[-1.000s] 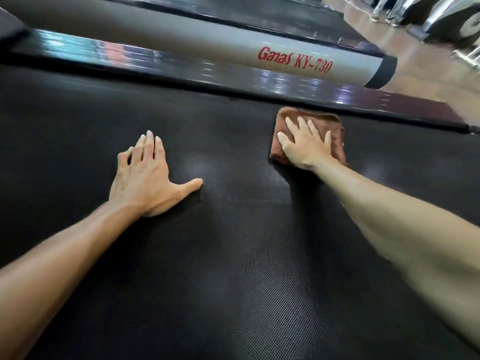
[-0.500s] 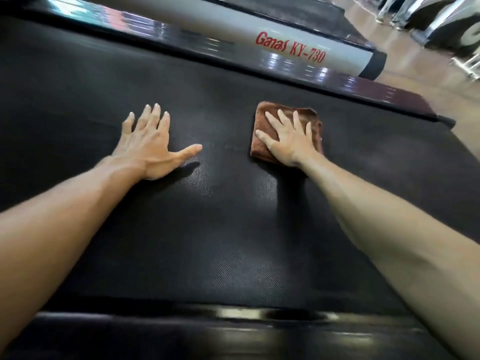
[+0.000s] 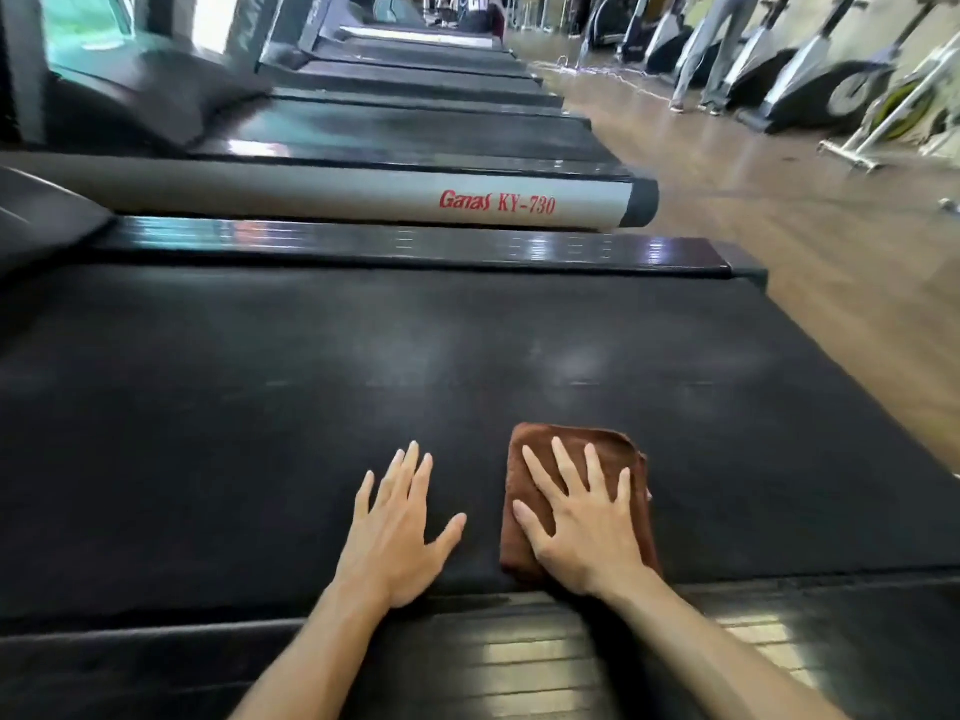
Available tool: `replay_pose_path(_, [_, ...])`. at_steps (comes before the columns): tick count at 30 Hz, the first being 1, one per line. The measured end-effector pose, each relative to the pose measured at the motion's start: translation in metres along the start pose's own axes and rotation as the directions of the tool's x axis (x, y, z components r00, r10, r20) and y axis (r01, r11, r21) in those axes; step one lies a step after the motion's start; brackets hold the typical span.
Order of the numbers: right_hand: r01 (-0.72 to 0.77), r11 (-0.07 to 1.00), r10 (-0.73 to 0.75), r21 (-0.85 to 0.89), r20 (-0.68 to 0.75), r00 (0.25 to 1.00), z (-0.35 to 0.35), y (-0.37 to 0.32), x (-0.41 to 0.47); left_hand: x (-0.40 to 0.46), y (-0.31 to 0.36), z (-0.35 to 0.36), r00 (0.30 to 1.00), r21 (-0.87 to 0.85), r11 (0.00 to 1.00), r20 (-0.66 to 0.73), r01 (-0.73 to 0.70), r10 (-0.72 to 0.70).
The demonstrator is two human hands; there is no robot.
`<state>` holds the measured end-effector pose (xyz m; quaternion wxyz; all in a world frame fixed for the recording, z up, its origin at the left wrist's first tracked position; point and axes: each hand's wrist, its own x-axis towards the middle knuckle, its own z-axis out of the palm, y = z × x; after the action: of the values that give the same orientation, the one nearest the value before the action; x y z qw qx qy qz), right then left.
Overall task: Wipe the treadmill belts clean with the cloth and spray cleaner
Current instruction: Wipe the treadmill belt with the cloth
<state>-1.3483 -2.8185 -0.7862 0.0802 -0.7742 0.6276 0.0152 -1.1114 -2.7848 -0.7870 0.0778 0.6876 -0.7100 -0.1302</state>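
Pressing down with straight, spread fingers (image 3: 563,475), our right hand (image 3: 584,527) lies flat on the folded brown cloth (image 3: 524,449), which sits on the belt (image 3: 363,397) at about five o'clock, touching its near edge. Our left hand (image 3: 397,532) rests just beside the cloth, at about six o'clock, fingers straight and relaxed, palm on the bare belt and holding nothing.

We judge the task to be mid-way on this machine: faint pale streaks show on the belt toward one o'clock, which may be wiped or sprayed patches, though we cannot tell for sure. The wide stretch toward nine and ten o'clock shows no such marks and probably waits for the cloth. No spray cleaner bottle shows anywhere in the view.

Beyond the belt, at twelve o'clock, a glossy side rail (image 3: 405,246) runs across, and behind it lies the grey rail of the next treadmill (image 3: 311,194) with red lettering. More treadmills (image 3: 415,80) line up toward eleven and twelve o'clock, so several belts likely remain. A wooden floor (image 3: 779,210) spreads at two o'clock, with exercise bikes (image 3: 857,85) and a person's legs (image 3: 711,49) well apart from us. Nothing lies on the belt in the cloth's way.
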Motion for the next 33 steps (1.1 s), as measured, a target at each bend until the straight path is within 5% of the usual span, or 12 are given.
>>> replay_pose_path(7, [-0.315, 0.947, 0.318, -0.062, 0.048, 0.947, -0.023, 0.132, 0.016, 0.022, 0.031, 0.034, 0.996, 0.106, 0.994, -0.092, -0.008, 0.018])
replay_pose_path(13, [-0.098, 0.995, 0.098, 0.003, 0.003, 0.995, -0.019, 0.068, 0.064, 0.027, 0.027, 0.038, 0.992, 0.066, 0.998, -0.128, -0.014, 0.022])
replay_pose_path(18, [0.159, 0.987, -0.159, 0.013, 0.009, 0.987, -0.003, 0.039, -0.004, 0.027, 0.027, 0.037, 0.992, 0.055, 0.998, -0.127, -0.008, 0.015])
replay_pose_path(23, [-0.207, 0.978, 0.207, 0.009, -0.013, 0.978, -0.017, 0.125, 0.030, 0.027, 0.028, 0.039, 0.990, 0.059, 0.998, -0.142, -0.003, 0.012])
replay_pose_path(26, [-0.326, 0.945, 0.326, 0.035, 0.013, 0.945, -0.020, 0.103, 0.080, 0.029, 0.027, 0.038, 0.991, 0.061, 0.998, -0.136, -0.006, 0.014])
replay_pose_path(30, [-0.039, 0.999, 0.039, 0.020, 0.007, 0.999, -0.010, 0.030, 0.066, 0.028, 0.026, 0.037, 0.990, 0.052, 0.999, -0.141, -0.013, 0.021])
replay_pose_path(33, [0.129, 0.992, -0.129, 0.010, 0.005, 0.992, -0.004, 0.040, 0.006, 0.027, 0.027, 0.036, 0.991, 0.050, 0.999, -0.133, -0.013, 0.020])
